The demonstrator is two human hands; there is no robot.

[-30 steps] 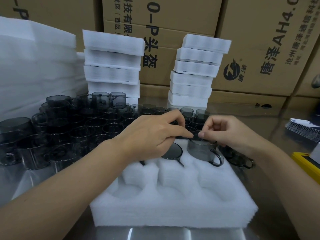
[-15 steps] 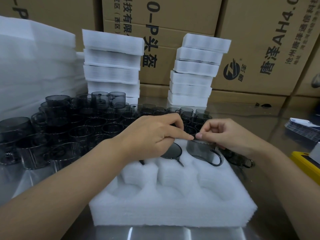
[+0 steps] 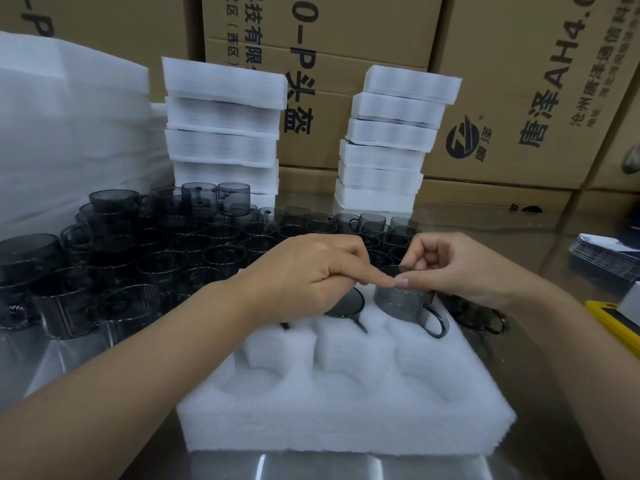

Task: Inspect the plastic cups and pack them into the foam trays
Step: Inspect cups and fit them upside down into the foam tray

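Currently we are seating a smoky cup (image 3: 403, 301) in the far-right pocket of the foam tray (image 3: 346, 410). Our right hand (image 3: 460, 268) has its fingers (image 3: 401, 281) pinching the cup's rim, while our left hand (image 3: 311, 275), loosely curled, presses a fingertip there too. Next, we judge, comes pushing it down, then fetching another from the cup pile (image 3: 138, 258) left of the tray.

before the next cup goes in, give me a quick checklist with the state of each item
1. Cup upright in the far right pocket of the foam tray: ok.
2. Cup pushed fully down: not ok, it stands well proud.
3. Right hand holding its rim: ok.
4. Left hand free for another cup: not ok, its fingertip is at this rim.
5. Near pockets empty: ok.
6. Cup free of defects: cannot tell.
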